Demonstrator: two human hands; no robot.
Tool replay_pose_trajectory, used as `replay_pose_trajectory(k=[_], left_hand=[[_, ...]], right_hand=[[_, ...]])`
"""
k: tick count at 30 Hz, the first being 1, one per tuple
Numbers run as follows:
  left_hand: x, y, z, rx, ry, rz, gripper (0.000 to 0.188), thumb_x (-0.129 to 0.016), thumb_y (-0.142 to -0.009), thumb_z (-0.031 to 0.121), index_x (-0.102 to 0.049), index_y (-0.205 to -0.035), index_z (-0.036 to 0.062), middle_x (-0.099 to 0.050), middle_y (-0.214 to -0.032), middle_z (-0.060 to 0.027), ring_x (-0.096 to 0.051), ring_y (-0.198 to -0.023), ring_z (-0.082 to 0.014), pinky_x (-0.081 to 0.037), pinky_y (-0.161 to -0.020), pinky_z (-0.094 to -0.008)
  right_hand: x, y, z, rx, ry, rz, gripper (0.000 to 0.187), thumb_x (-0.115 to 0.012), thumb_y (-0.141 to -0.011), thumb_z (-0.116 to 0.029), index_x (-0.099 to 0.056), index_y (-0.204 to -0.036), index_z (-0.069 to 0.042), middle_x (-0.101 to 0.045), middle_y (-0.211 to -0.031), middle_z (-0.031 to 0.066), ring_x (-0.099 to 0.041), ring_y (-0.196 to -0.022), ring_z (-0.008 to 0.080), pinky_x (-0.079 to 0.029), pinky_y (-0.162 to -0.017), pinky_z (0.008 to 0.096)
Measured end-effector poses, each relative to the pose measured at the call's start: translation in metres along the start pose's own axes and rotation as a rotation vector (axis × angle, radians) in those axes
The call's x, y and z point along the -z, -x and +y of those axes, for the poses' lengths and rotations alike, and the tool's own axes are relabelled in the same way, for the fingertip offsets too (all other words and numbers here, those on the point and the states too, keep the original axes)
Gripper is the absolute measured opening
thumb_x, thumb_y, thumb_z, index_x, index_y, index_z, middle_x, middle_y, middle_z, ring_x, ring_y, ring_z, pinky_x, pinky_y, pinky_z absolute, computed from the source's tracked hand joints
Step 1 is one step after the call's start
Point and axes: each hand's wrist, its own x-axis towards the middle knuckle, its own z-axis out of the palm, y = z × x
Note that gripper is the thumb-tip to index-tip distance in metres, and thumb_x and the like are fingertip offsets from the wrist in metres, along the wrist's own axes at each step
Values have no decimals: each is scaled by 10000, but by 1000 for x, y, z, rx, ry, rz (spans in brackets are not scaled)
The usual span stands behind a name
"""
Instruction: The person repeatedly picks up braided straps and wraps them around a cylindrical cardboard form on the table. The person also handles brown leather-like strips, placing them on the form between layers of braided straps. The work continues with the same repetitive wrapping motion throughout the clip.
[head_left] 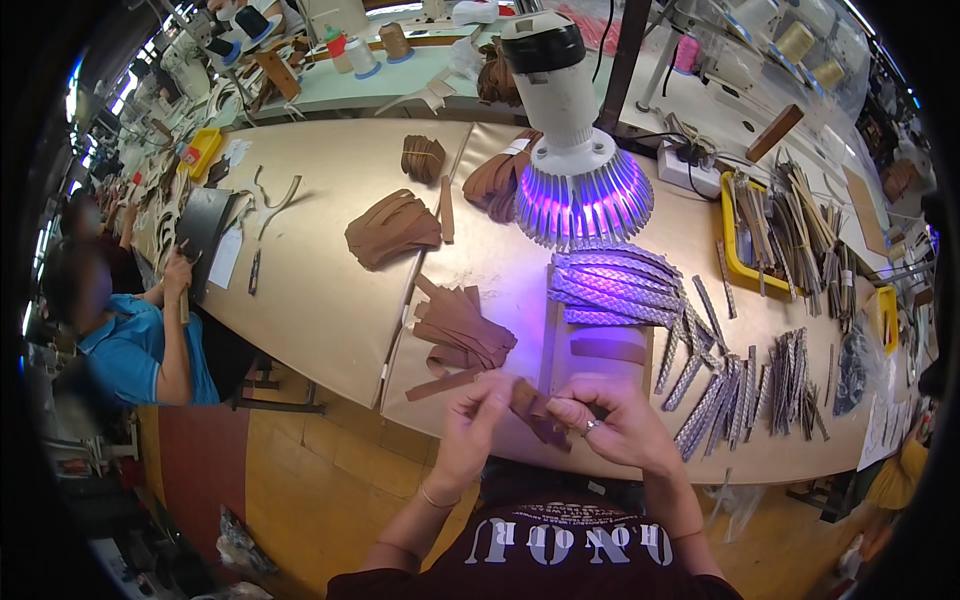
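At the table's near edge I hold a brown leather strip (530, 403) between both hands. My left hand (470, 428) pinches its left end with thumb and fingers. My right hand (622, 420), with a ring on one finger, is closed on the other end. Just beyond my left hand lies a loose pile of brown leather strips (465, 330). Past my right hand, a board (553, 345) carries one flat brown strip (608, 349). Braided straps (610, 285) lie across the board's far end, lit purple by a finned lamp (585, 190) above.
More brown strip bundles (393, 228) lie farther back. Braided pieces (720, 400) spread to the right, near a yellow tray (740, 235) of straps. A power strip (688, 172) sits behind. At left, a person in a blue shirt (140, 345) handles a tool at the table.
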Motion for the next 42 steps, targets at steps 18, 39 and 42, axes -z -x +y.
replay_pose_trajectory(k=[18,39,42], left_hand=[[30,-23,-8,36,497,483,284,-444,-1056,328,-552,-1133,77,-637,-1052,-90,-614,-1016,-222,-491,-968,-391],[-32,-18,11,-403,-707,-121,429,-677,-897,138,-570,-1292,13,-602,-1262,-171,-585,-1152,-324,-452,-984,-406],[-55,-20,26,-235,-487,-549,474,-679,-897,125,-546,-1345,46,-608,-1260,-154,-589,-1152,-310,-458,-982,-403]], right_hand=[[76,62,31,-148,330,341,265,-608,-971,-220,-681,-859,9,-617,-674,77,-532,-608,140,-425,-581,307],[95,85,-12,137,317,142,163,-661,-831,-142,-648,-790,16,-601,-807,119,-599,-707,244,-474,-665,336],[79,68,-18,304,429,-54,180,-652,-856,-187,-650,-830,-9,-609,-820,135,-608,-710,302,-477,-679,375]])
